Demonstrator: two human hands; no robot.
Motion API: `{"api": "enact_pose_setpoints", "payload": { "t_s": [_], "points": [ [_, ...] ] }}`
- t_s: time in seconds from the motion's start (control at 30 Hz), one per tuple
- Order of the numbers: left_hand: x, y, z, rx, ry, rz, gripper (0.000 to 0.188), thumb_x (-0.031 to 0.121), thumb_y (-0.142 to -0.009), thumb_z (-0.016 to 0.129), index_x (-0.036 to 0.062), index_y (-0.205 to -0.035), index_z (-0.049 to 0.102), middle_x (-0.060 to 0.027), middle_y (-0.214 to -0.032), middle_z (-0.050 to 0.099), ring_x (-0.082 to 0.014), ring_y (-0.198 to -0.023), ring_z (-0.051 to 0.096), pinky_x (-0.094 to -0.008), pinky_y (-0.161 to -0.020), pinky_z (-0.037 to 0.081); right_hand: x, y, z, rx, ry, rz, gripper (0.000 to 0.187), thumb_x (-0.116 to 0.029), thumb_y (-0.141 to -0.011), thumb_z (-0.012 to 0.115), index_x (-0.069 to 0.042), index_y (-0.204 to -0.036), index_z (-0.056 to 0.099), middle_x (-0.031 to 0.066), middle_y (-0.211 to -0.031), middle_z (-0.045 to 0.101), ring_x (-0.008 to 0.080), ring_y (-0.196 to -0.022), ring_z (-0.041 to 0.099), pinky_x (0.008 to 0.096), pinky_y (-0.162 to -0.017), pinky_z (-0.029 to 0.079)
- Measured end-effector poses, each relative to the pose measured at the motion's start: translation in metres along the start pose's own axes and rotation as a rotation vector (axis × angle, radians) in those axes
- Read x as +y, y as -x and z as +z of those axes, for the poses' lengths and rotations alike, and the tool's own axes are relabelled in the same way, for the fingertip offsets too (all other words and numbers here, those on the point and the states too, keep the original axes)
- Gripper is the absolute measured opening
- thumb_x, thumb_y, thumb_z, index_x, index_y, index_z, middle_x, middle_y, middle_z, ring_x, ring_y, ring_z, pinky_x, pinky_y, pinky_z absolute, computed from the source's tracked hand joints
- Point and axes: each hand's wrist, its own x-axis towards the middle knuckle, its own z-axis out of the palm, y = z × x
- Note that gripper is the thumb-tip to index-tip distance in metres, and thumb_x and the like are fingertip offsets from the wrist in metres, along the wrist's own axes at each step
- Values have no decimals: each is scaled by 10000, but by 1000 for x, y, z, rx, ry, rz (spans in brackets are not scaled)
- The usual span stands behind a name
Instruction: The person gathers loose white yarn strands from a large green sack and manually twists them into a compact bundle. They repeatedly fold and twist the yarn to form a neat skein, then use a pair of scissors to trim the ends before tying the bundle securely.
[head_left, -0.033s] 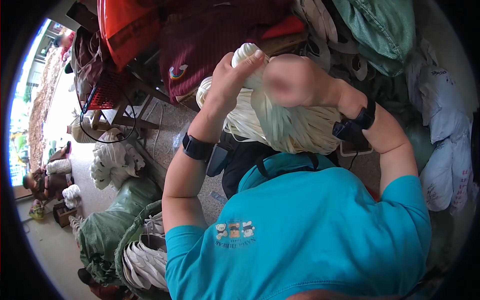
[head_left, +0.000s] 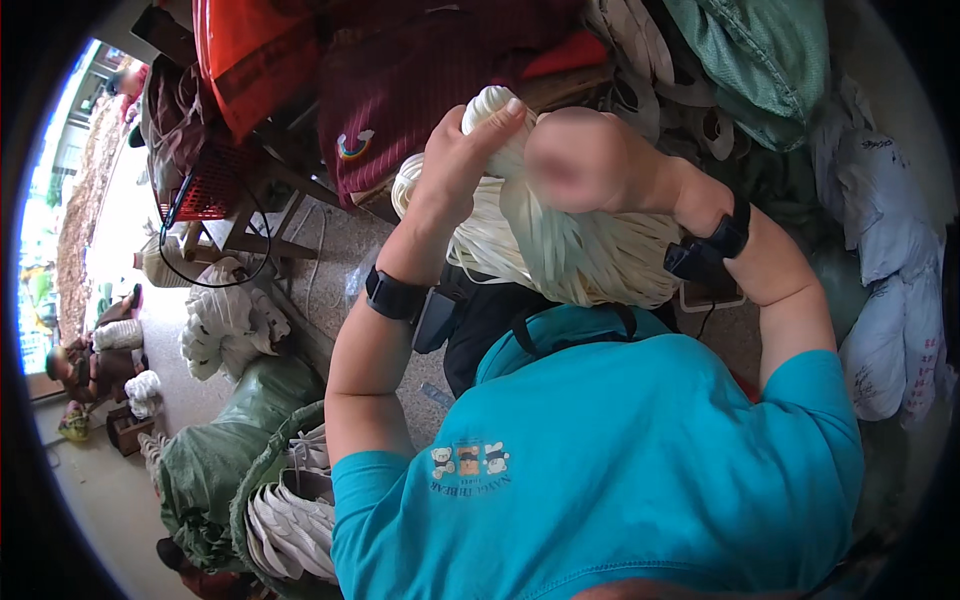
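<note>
A hank of flat, cream-coloured strips [head_left: 590, 245] hangs in loops above my lap, its strands fanning out below my hands. My left hand [head_left: 455, 165] wraps round the upper part of the hank, thumb stretched along it toward the right. A rounded, twisted end of strips [head_left: 488, 105] sticks up past those fingers. Close beside it, my right hand [head_left: 590, 160] is closed at the top of the strands; part of it is blurred, so the exact finger placement is hard to see. More looped strips [head_left: 408, 182] show to the left, behind my left wrist.
Ahead lies a maroon cloth [head_left: 420, 95] beside a red bag [head_left: 245, 60]. A red basket [head_left: 208, 185] rests on a wooden stool at left. Green sacks [head_left: 225, 440] stand at lower left, white sacks [head_left: 880, 270] at right. Another person [head_left: 85, 370] sits far left.
</note>
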Motion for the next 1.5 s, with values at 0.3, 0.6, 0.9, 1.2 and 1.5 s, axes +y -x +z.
{"api": "enact_pose_setpoints", "payload": {
  "t_s": [0.3, 0.6, 0.9, 1.2, 1.5],
  "points": [
    [-3, -6, -3, 38, -46, 16, 525, 432, -807, 806, -5, -1009, 596, -70, -914, 642, -128, -815, 615, -291, -708, 505, -5, 0, 1, -17, -158, 270, 98, -20, -858, 629, -28, -936, 569, 76, -811, 590, 187, -715, 594, 312, -605, 498],
    [-8, -10, 0, 142, -116, 24, 545, 485, -795, 803, 11, -942, 577, -66, -870, 624, -121, -742, 602, -273, -609, 495, -7, -7, 8, -59, 237, 149, 99, -39, -827, 636, -59, -889, 562, 94, -762, 638, 289, -709, 661, 379, -594, 520],
    [-5, -4, 9, 238, -202, 82, 529, 477, -791, 813, 26, -885, 554, -56, -819, 613, -104, -734, 577, -266, -613, 483, -12, -16, 14, -145, 231, 285, 142, -72, -769, 661, -56, -862, 555, 124, -741, 639, 342, -696, 643, 432, -604, 515],
    [-15, -4, 2, 276, -298, 172, 495, 427, -805, 821, 12, -901, 569, -45, -838, 629, -93, -765, 578, -271, -649, 493, -47, -28, -12, -357, -533, 767, 130, -41, -814, 653, -30, -901, 557, -12, -678, 544, 77, -623, 530, 253, -570, 447],
    [-14, -9, -3, 171, -80, 106, 513, 436, -809, 816, 0, -946, 582, -51, -873, 639, -98, -783, 589, -254, -668, 492, -19, -17, -7, -115, -89, 358, 188, -50, -799, 700, -23, -939, 577, 57, -930, 551, 184, -768, 561, 305, -676, 479]
  ]
}}
